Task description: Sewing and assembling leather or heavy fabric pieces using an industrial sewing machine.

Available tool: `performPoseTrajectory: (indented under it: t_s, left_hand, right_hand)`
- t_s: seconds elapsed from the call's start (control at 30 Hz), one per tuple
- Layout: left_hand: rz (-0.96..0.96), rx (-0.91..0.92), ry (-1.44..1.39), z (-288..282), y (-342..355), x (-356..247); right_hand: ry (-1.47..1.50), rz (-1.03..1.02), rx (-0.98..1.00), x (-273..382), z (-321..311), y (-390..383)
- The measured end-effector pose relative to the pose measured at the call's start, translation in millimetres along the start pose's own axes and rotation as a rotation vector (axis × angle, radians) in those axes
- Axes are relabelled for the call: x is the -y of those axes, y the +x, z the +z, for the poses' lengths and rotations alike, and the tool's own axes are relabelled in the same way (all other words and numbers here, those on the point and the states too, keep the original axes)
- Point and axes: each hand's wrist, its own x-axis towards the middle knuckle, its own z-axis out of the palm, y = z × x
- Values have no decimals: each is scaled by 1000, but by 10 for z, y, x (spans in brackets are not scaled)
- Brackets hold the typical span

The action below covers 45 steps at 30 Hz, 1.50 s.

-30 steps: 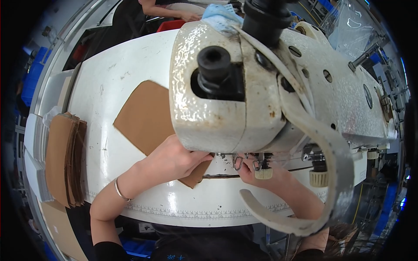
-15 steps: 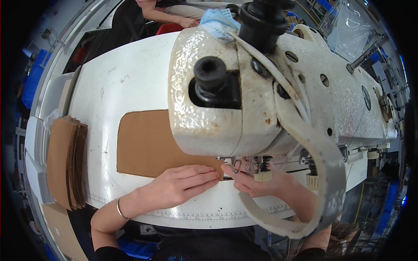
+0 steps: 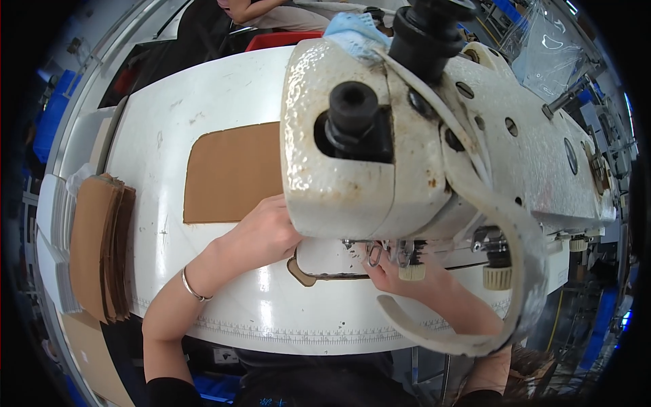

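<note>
A brown flat panel with a dark edge and a rounded corner lies on the white sewing table, partly under the sewing machine head. My left hand reaches over the panel's near side; its fingers are hidden behind the machine head. Beside that hand, a small brown rounded end shows at the machine's bed; whether it belongs to the panel I cannot tell. My right hand is by the needle area, behind the wire guides and a cream knob. Its fingers are bent and mostly covered.
A stack of brown panels stands at the table's left edge, beside white sheets. The machine's curved pale lever hangs in front of my right forearm. A red bin and another person's arm are beyond the table.
The brown panel has shifted away from me. My left hand has moved farther back, its fingers passing behind the machine head. My right hand stays near the needle. The view has shifted slightly.
</note>
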Motion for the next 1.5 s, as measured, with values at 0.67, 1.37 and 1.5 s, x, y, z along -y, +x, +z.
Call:
performPoseTrajectory:
  t_s: [0.67,1.37,1.5]
  left_hand:
    - [-518,-56,218,-469,-254,497]
    - [106,-838,-406,-581,-968,-2246]
    - [106,-760,-727,-167,-819,-2143]
  right_hand:
    - [131,104,-200,125,-234,127]
    - [1385,1032,-408,1946,-1058,-581]
    - [1012,1321,-1122,1617,-1510,-1638]
